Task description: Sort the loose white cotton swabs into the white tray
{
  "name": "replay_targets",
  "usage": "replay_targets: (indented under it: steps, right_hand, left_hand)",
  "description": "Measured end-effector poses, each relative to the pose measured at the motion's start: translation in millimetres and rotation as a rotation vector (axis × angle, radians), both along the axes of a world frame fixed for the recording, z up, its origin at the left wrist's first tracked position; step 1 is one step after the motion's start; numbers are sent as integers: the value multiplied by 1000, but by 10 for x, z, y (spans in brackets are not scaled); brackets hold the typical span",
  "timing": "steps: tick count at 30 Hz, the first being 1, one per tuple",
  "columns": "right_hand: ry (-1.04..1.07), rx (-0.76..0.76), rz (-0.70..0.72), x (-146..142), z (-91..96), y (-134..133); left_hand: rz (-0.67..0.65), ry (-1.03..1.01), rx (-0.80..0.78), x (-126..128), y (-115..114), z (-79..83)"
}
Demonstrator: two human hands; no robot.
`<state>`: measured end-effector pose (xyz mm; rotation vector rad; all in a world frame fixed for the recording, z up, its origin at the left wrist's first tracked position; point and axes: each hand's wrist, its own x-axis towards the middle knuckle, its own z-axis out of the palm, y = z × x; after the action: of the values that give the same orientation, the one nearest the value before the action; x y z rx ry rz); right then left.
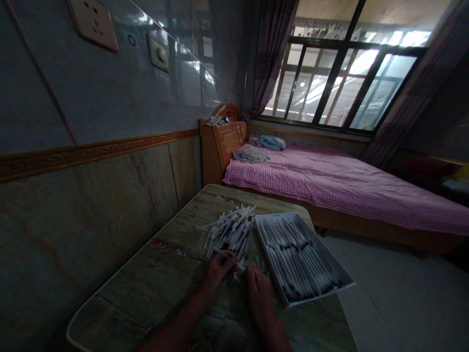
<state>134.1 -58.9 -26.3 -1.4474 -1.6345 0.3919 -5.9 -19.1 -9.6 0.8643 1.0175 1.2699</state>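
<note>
Left hand: the left hand [216,276] has its fingers [223,262] closed on a thin white stick [230,256], which pokes out toward the right hand.

Right hand: the right hand [260,298] sits just beside the left, its fingers [254,278] curled downward at the lower edge of the loose pile. I cannot tell whether they grip anything.

Loose pile: a heap of white sticks [230,232] lies criss-crossed on the surface, directly ahead of the hands.

Tray: a shallow white tray [274,215] lies just right of the heap, holding rows of sticks side by side, with a dark band across them. Its right corner juts past the edge of the surface.

Surface: a rounded-corner tabletop [139,278] with a mottled stone pattern stands against the wall.

Wall: glossy tiles [117,83] rise above a carved wooden border [84,156], with stone-patterned panelling [91,215] below. A wall socket [93,24] and a round dial switch [159,54] sit high up.

Bed: a wooden-headed bed [348,188] with a pink gingham sheet stands beyond the surface, with a folded blue cloth [273,143] and a patterned cloth [251,154] near its head.

Window: a dark-framed barred window [340,73] hangs between patterned curtains [273,49].

Floor: a pale floor [388,288] spreads to the right of the surface.
</note>
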Motion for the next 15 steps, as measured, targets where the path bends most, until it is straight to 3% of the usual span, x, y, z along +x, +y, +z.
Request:
replay_targets:
  steps: [4,11,15]
  right_hand:
    - [18,36,13,-24,23,-31]
    - [-185,192,67,69,-172,9]
    - [-110,89,30,31,-110,5]
  left_hand:
    - [0,8,0,-8,1,2]
    - [-63,24,4,-4,-18,4]
    - [-52,28,17,-9,-19,21]
